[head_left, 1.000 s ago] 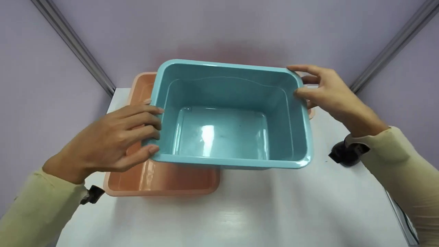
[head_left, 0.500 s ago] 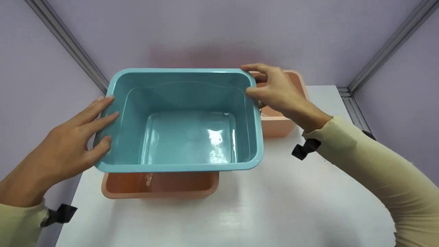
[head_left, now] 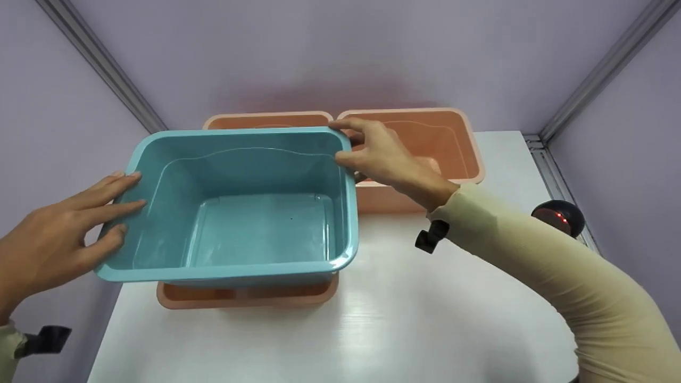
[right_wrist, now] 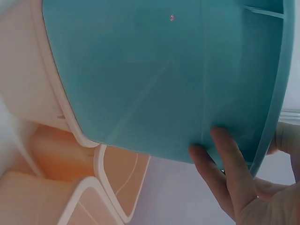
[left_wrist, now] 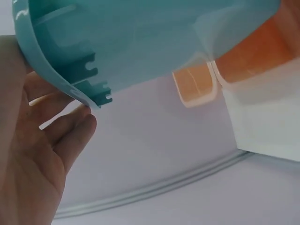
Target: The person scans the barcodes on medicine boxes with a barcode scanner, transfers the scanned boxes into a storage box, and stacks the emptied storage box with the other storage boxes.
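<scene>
A light-blue plastic tub [head_left: 266,234] is held in the air, open side up and tilted toward me. My left hand [head_left: 64,234] holds its left rim, with the thumb and some fingers laid over the edge. The left wrist view shows other fingers [left_wrist: 77,133] below the rim. At the far right corner my right hand [head_left: 385,154] pinches the rim, thumb inside. Two fingers [right_wrist: 229,154] lie against the tub's outer wall in the right wrist view. The inside of the tub holds nothing.
Beneath and behind the blue tub, orange tubs stand on the white table [head_left: 415,308]: a front one [head_left: 247,303], a back left one [head_left: 266,118] and a back right one [head_left: 425,127]. A black round device [head_left: 558,218] with red lights is at the right edge.
Both hands have carried the blue tub leftward and somewhat toward me. The back right orange tub and the black device have come into fuller view.
</scene>
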